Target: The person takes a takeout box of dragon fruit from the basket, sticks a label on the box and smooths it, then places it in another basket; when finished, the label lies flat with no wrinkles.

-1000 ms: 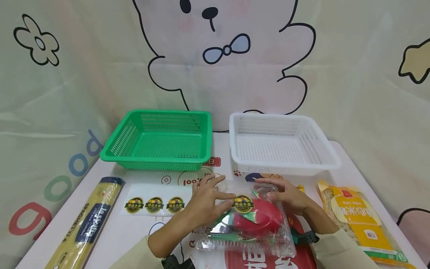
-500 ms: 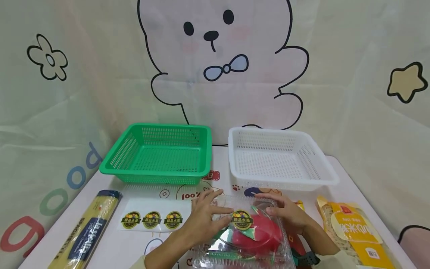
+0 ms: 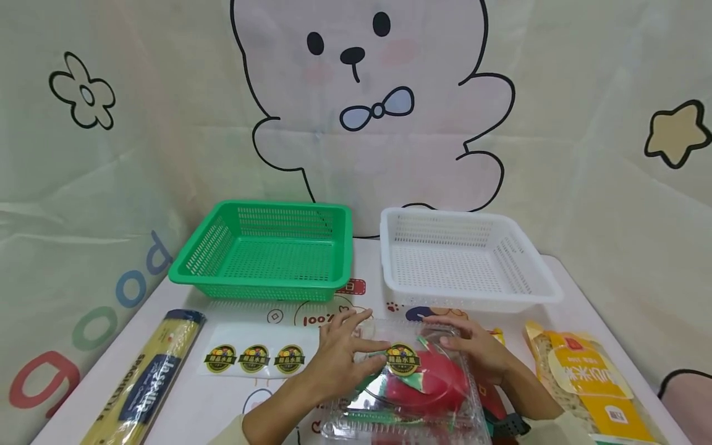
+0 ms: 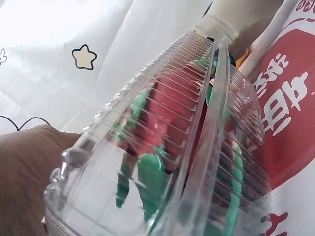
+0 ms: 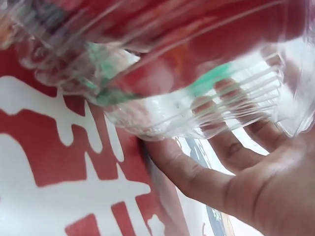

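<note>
A clear plastic clamshell box (image 3: 347, 428) lies near the table's front edge, with a red-and-green fruit resembling a dragon fruit (image 3: 439, 386) inside. One round black-and-gold sticker (image 3: 403, 359) is on its lid. My left hand (image 3: 339, 358) rests over the lid's left part, fingers extended, with index finger and thumb touching at the sticker's left edge. On the far right side, my right hand (image 3: 483, 351) holds the box, thumb on the lid and other fingers behind it. In the right wrist view, the right hand's fingers (image 5: 197, 177) curl below the ridged wall.
A white sheet (image 3: 267, 334) with three matching stickers lies left of the box. Green (image 3: 261, 292) and white (image 3: 467, 300) baskets stand behind. A spaghetti pack (image 3: 147, 383) lies at left, and a yellow food bag (image 3: 589, 383) at right. Red packaging is partly hidden by the box.
The head view has tilted upward, so the table sits lower in it than a second ago. Both hands keep nearly the same places on the box.
</note>
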Demonstrator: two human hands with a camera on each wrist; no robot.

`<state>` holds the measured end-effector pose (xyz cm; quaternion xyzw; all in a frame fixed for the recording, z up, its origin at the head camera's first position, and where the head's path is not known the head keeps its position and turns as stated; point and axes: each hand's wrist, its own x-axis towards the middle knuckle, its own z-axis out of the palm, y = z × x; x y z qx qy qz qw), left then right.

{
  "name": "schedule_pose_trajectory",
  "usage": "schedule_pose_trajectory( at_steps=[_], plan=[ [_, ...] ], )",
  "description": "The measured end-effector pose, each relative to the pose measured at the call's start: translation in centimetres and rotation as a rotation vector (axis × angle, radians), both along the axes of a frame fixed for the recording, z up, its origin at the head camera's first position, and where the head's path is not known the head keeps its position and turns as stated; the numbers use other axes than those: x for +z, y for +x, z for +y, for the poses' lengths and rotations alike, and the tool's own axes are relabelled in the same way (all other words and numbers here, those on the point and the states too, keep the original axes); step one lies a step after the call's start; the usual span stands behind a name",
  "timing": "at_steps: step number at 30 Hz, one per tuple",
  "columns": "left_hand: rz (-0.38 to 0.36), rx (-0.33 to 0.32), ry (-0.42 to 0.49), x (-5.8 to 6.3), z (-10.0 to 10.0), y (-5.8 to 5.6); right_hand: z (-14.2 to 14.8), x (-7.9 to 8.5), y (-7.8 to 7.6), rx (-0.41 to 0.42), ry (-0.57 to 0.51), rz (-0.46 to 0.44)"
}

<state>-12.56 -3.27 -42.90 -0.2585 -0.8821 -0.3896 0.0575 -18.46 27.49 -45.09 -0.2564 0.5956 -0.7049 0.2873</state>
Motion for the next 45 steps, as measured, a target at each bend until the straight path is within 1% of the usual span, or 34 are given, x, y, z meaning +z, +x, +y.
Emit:
schedule_pose_trajectory(
  at_steps=[4,6,9,12,16,20,23,28,32,39,45],
  plan=[
    [-0.006,0.006,-0.003,0.0,-0.1,-0.1,-0.2,0.1,0.1,-0.002,-0.012,-0.011],
    [-0.009,-0.001,0.011,0.0,-0.2,-0.2,-0.3,0.1,0.1,-0.013,-0.014,-0.017],
    [-0.017,-0.006,0.037,0.0,-0.5,-0.3,-0.4,0.1,0.2,-0.042,0.0,-0.003],
    [-0.04,-0.002,0.07,-0.1,-1.0,-0.5,-0.5,0.1,0.3,-0.078,0.018,0.002],
    [-0.093,0.021,0.109,-0.3,-1.7,-0.5,-0.5,0.1,0.4,-0.11,0.02,-0.029],
    [-0.139,0.037,0.155,-0.3,-2.4,-0.4,-0.5,0.3,0.5,-0.117,0.013,-0.048],
    [-0.153,0.051,0.178,-0.4,-2.8,-0.4,-0.5,0.3,0.5,-0.109,0.0,-0.051],
    [-0.148,0.068,0.193,-0.3,-3.5,-0.4,-0.6,0.3,0.6,-0.104,-0.004,-0.054],
    [-0.151,0.074,0.232,-0.2,-4.1,-0.6,-0.6,0.3,0.6,-0.111,0.005,-0.041],
    [-0.141,0.104,0.271,0.0,-5.2,-0.7,-0.6,0.2,0.6,-0.113,0.007,-0.035],
    [-0.139,0.136,0.29,0.4,-6.3,-0.7,-0.7,0.2,0.7,-0.116,0.011,-0.037]
  ],
)
